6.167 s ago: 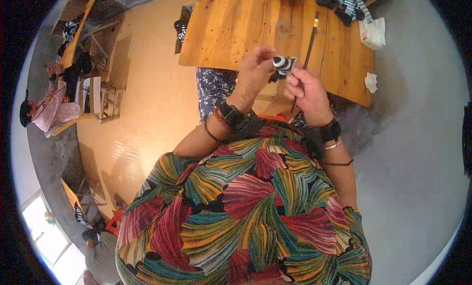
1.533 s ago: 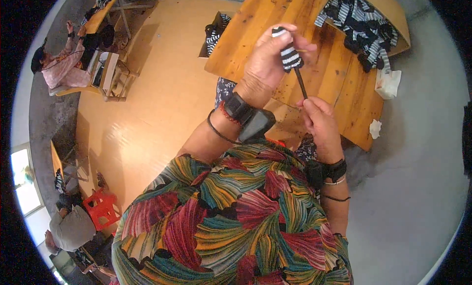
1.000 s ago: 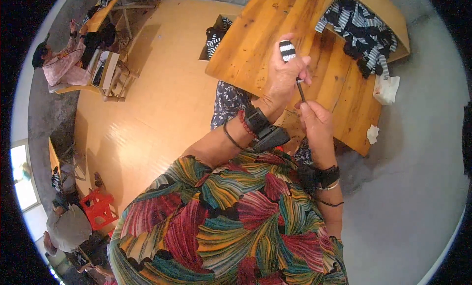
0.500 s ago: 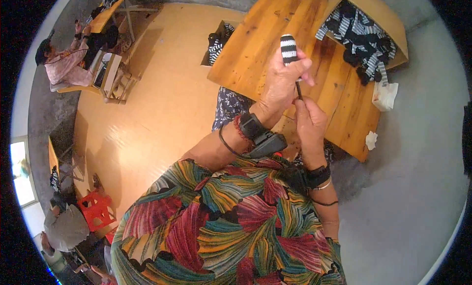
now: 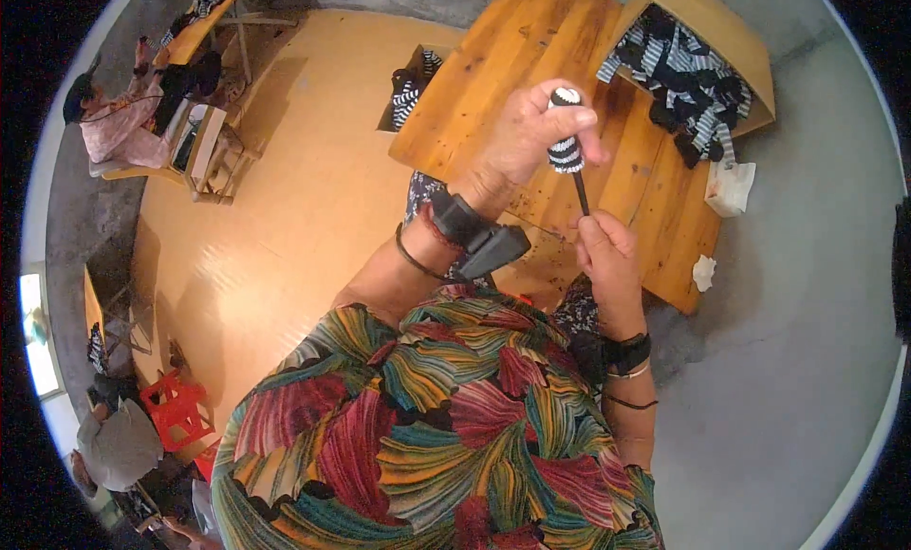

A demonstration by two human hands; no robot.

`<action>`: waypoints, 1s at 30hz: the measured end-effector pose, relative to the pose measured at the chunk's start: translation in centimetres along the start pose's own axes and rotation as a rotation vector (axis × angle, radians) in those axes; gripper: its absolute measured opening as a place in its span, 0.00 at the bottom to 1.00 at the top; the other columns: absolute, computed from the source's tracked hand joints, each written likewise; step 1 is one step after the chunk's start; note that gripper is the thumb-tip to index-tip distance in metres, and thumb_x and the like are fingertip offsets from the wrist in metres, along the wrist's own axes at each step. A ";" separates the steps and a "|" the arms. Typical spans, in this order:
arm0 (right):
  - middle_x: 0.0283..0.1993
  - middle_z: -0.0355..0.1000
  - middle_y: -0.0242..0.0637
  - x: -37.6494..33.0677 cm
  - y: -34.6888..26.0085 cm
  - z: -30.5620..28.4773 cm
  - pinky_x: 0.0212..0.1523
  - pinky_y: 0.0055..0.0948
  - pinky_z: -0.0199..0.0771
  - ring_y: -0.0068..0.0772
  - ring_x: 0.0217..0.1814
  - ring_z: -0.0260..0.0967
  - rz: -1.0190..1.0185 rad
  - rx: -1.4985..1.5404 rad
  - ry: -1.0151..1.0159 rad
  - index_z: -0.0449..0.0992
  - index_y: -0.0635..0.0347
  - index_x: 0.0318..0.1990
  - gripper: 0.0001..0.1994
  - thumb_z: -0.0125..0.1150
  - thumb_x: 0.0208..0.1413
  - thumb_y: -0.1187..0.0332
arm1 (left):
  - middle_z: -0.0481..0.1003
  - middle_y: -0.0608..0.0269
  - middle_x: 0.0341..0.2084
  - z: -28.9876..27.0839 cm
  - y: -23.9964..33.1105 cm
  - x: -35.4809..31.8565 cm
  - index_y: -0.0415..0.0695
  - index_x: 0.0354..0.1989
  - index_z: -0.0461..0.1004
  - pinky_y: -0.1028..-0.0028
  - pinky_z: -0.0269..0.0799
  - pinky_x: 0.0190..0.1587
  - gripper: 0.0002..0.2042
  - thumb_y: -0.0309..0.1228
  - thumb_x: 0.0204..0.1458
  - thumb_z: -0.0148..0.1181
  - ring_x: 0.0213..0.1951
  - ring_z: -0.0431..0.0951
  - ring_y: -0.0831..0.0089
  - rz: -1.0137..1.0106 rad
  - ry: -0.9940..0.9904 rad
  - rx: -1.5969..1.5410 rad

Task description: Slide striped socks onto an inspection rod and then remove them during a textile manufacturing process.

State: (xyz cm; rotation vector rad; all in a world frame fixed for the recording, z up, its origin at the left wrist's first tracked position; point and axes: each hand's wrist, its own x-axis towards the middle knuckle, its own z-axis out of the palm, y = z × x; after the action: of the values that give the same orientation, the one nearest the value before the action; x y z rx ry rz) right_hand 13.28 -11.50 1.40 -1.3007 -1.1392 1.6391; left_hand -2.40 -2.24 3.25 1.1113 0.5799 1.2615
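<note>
1. The left hand (image 5: 531,132) is raised over the wooden tabletop (image 5: 531,56), its grip closed around a small black-and-white striped fabric piece (image 5: 566,149), fingers wrapped across the top and thumb side of it.
2. The striped fabric piece sits on the upper end of a thin dark rod (image 5: 581,191), held in the air above the tabletop and not touching it.
3. The right hand (image 5: 607,265) is just below, its grip pinched shut on the lower end of the rod (the fingertips themselves are hidden behind the knuckles).
4. The rod runs nearly upright between the two hands, tilted slightly toward the left hand at its top.
5. Both wrists carry dark bands; the left one has a black box-shaped device (image 5: 479,237) strapped on.
6. On the far right of the tabletop stands an open cardboard box (image 5: 731,37) filled with more black-and-white striped fabric pieces.
7. A white crumpled bag (image 5: 729,185) lies near the box at the tabletop's edge, and a small white scrap (image 5: 702,272) lies near the corner closest to the person.
8. Another box with striped pieces (image 5: 410,80) stands on the floor beside the tabletop's left edge.
9. A seated person (image 5: 114,123) is at another table far to the left (well apart from the hands).
</note>
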 end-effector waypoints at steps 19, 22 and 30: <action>0.14 0.54 0.22 0.9 -0.4 1.1 0.16 0.15 0.44 0.13 0.15 0.46 -0.123 0.029 0.001 0.69 0.63 0.29 0.11 0.48 0.55 0.63 | 0.68 0.62 0.18 1.2 -0.3 -1.0 0.41 0.37 0.65 0.65 0.69 0.35 0.14 0.35 0.45 0.56 0.27 0.73 0.63 0.086 0.031 -0.378; 0.14 0.53 0.22 0.3 -1.2 0.7 0.15 0.15 0.43 0.12 0.14 0.45 -0.040 0.089 -0.119 0.70 0.63 0.30 0.11 0.47 0.55 0.64 | 0.73 0.55 0.27 -0.3 -0.5 -0.1 0.43 0.40 0.66 0.53 0.61 0.48 0.23 0.51 0.46 0.51 0.41 0.71 0.49 0.143 -0.278 -0.609; 0.14 0.53 0.23 -0.8 -0.7 0.3 0.16 0.16 0.43 0.13 0.14 0.44 0.101 0.268 -0.178 0.69 0.63 0.28 0.11 0.47 0.55 0.63 | 0.69 0.57 0.15 1.5 0.3 -0.5 0.43 0.30 0.64 0.63 0.70 0.32 0.17 0.47 0.49 0.50 0.24 0.74 0.56 0.070 -0.231 -0.566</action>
State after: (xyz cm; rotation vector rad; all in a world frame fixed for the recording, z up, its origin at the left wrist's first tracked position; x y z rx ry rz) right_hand 13.15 -12.04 2.29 -1.0728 -0.9273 1.9386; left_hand -1.35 -3.24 4.02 0.7848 -0.0013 1.2301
